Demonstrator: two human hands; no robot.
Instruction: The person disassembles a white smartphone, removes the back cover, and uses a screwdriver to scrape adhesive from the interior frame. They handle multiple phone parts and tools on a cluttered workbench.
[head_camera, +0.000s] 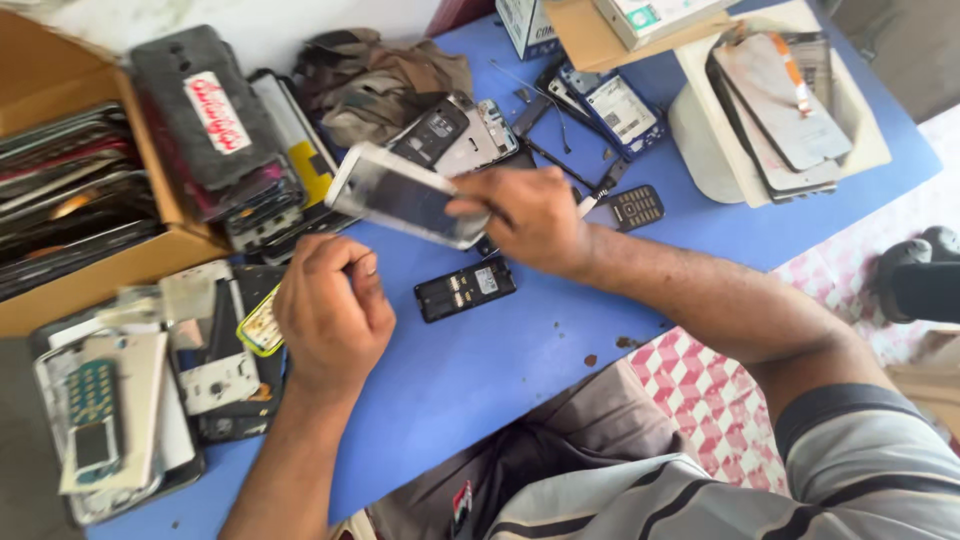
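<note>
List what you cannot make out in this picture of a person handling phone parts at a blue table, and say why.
- Head view: the phone panel in the right hand is blurred by motion; its surface detail is lost.
- The left hand is curled shut, hiding whatever it may hold.
- The yellow-edged part is half covered by that hand.
- The cardboard box is cut off by the left edge.

A phone repair workshop is shown. A blue worktable (480, 370) is covered with dismantled handsets. Left of the table's middle, a cardboard box (60, 200) is packed with stacked phone screens and frames. At its far right corner, loose display panels (780, 110) are piled, and bare keypad phones (465, 288) are scattered near the middle.
</note>
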